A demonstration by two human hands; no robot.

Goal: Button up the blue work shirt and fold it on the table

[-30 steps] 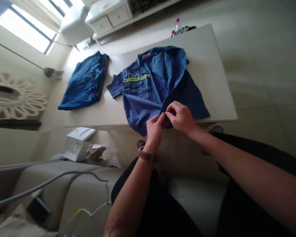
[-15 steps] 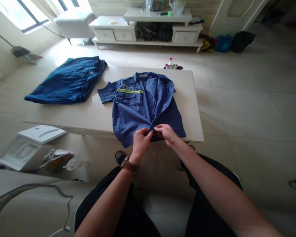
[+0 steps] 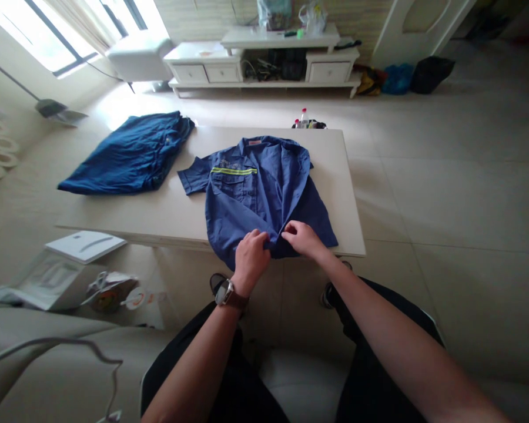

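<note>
place: home living room
signs: sofa [image 3: 48, 358], TV cabinet [image 3: 264, 59], low table [image 3: 158, 211], curtained window [image 3: 62, 29], tiled floor [image 3: 445, 194]

Pale tiled floor [image 3: 445, 176] fills the room. A low white table [image 3: 352, 194] stands at centre. At twelve o'clock, a white cabinet [image 3: 264, 64] with drawers lines the wall; a door [image 3: 423, 23] at one o'clock. Bright windows [image 3: 48, 35] at ten o'clock. A beige sofa [image 3: 62, 370] at seven o'clock.
</note>
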